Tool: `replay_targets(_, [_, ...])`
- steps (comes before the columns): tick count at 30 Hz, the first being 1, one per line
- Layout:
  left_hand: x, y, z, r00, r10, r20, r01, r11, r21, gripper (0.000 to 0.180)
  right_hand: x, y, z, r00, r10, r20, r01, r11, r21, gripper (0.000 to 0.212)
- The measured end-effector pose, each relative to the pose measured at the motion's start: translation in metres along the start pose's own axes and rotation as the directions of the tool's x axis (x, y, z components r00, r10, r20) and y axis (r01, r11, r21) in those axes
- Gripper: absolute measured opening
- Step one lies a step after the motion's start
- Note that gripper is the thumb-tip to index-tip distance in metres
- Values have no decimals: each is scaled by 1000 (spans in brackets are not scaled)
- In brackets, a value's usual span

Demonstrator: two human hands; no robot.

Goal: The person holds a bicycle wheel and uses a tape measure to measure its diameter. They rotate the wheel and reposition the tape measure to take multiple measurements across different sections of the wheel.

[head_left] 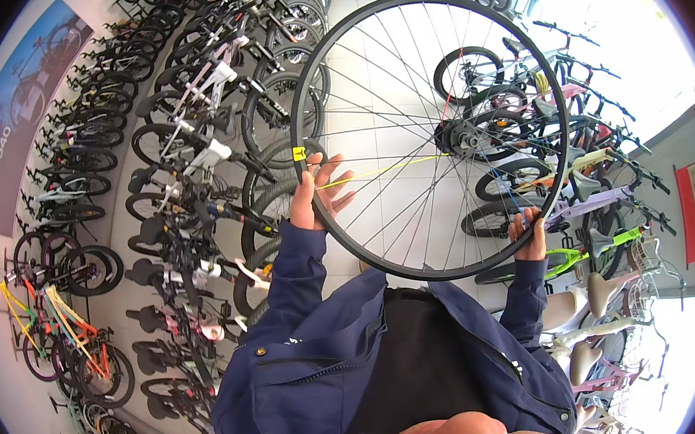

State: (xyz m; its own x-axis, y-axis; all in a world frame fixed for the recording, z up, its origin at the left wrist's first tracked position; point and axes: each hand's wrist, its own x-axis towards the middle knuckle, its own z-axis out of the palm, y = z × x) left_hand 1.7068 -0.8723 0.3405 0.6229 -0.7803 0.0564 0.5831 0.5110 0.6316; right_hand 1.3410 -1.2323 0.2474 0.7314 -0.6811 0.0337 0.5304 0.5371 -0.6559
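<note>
A bare bicycle wheel point(463, 137), with a black rim, thin dark spokes and no tyre, is held up in front of my chest. My left hand point(319, 193) grips the rim's left side, thumb outside and fingers spread among the spokes. Just above it a yellow sticker point(299, 153) marks the rim. One yellow spoke point(385, 168) runs from beside those fingers to the black hub; a red spoke point(450, 88) and a blue one also show. My right hand point(528, 236) is closed around the lower right of the rim.
Rows of parked bicycles point(202, 155) fill the left side. More bikes stand behind the wheel at right, among them a bright green frame point(570, 259) near my right hand. Pale tiled floor point(367, 58) shows through the spokes. A large poster point(24, 113) hangs at far left.
</note>
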Motion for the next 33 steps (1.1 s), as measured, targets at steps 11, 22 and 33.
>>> replay_targets(11, [139, 35, -40, 998, -63, -20, 58, 983, -173, 44, 149, 25, 14, 984, 45, -171, -59, 995, -80, 40])
replay_targets(22, [323, 52, -32, 978, 206, -19, -206, 963, -175, 50, 396, 8, 32, 985, -22, -168, -11, 981, -196, 54])
replay_targets(33, [485, 62, -31, 904, 427, -7, -423, 893, -155, 54, 476, 44, 284, 843, 18, 538, 440, 551, -709, 43])
